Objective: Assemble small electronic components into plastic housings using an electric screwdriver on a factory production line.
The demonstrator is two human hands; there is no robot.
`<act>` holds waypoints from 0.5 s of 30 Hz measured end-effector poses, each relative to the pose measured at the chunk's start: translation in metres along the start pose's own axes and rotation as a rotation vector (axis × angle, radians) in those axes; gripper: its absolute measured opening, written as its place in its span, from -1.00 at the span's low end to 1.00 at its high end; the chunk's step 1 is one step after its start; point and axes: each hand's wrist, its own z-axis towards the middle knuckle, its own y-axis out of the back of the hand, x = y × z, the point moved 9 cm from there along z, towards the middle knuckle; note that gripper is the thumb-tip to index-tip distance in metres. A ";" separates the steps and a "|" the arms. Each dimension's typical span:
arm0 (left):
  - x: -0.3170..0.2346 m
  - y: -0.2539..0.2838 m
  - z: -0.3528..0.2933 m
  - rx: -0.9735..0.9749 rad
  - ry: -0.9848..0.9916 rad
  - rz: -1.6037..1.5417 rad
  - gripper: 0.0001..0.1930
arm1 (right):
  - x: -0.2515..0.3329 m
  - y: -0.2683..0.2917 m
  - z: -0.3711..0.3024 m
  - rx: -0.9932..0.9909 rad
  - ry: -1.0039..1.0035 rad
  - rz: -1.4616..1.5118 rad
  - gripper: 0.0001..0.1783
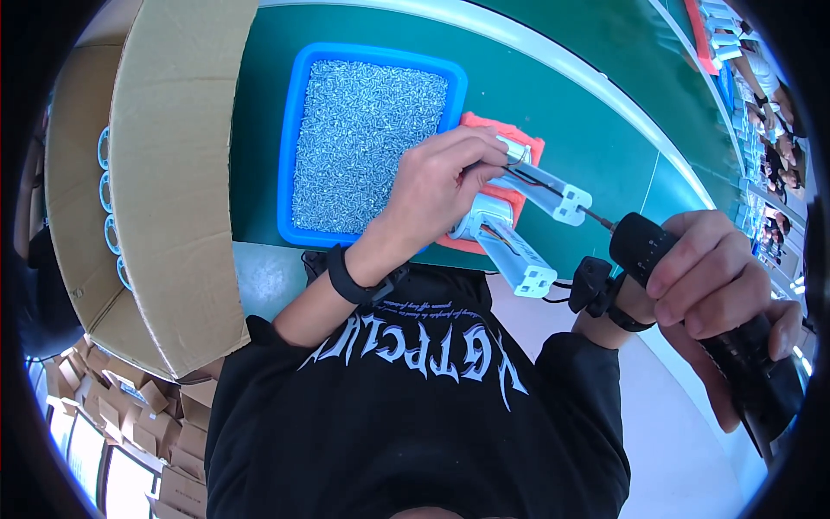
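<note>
My left hand (445, 182) is closed, its thumb and fingers pinching a white plastic housing (546, 192) near its cylindrical end, where thin dark and red wires run. My right hand (718, 281) wraps round a black electric screwdriver (638, 246). Its thin bit points at the square end face of that housing, which has small holes, and the tip appears to touch it. A second white housing (516, 264) with wires inside lies just nearer to me. Both rest partly on a red-orange cloth (523, 137). What exactly the left fingertips press on is partly hidden.
A blue tray (288, 156) full of small silver screws stands left of the cloth on the green table (605, 143). A tall cardboard box (173, 173) rises at the left, with blue rings along it. Cartons (160, 428) fill the lower left. Other people sit far right.
</note>
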 end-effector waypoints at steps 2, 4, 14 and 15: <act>0.000 0.000 0.001 0.007 -0.007 0.011 -0.87 | -0.002 0.004 0.000 -0.026 0.000 -0.010 -0.04; 0.000 0.000 0.001 0.020 -0.006 0.025 -0.87 | -0.002 0.009 -0.001 -0.077 0.001 -0.032 -0.04; -0.011 0.007 0.000 -0.005 -0.025 0.031 -0.86 | 0.031 0.047 -0.020 -0.415 0.149 0.151 -0.32; -0.010 0.007 -0.001 -0.006 -0.007 -0.007 -0.86 | 0.032 0.051 -0.023 -0.456 0.167 0.183 -0.34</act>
